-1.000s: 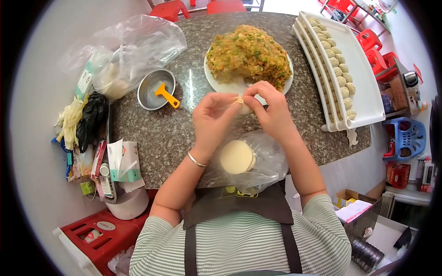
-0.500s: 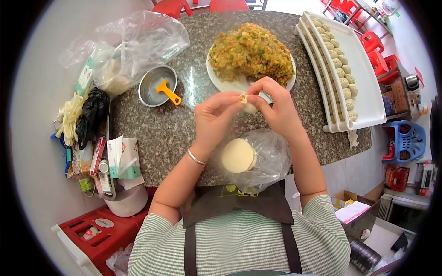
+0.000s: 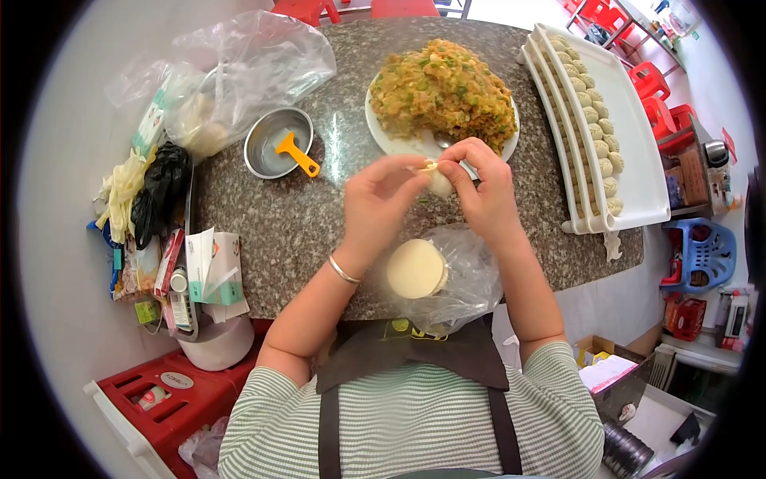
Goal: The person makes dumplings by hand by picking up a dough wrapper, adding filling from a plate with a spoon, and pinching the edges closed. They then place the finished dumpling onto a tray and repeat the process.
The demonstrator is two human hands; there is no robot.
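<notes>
Between my two hands is a small pale dumpling (image 3: 440, 185), its top edge gathered. The fingertips of my left hand (image 3: 379, 199) pinch the gathered edge from the left. My right hand (image 3: 483, 185) grips it from the right, thumb and fingers closed around its side. Just beyond them lies a plate (image 3: 383, 142) heaped with orange-green chopped filling (image 3: 443, 92), with part of a metal spoon (image 3: 443, 140) showing at its near side. Below my hands, a stack of round dough wrappers (image 3: 416, 269) rests on a clear plastic bag (image 3: 467, 279).
Stacked white trays (image 3: 638, 152) on the right hold rows of pleated dumplings (image 3: 600, 148). A metal bowl (image 3: 267, 160) with a yellow-handled scraper (image 3: 297, 154) stands at left, near a large plastic bag (image 3: 263, 64). Boxes and gloves crowd the left edge.
The view has shifted slightly. My fingers have moved a little along the dumpling's gathered edge, and both hands still hold it.
</notes>
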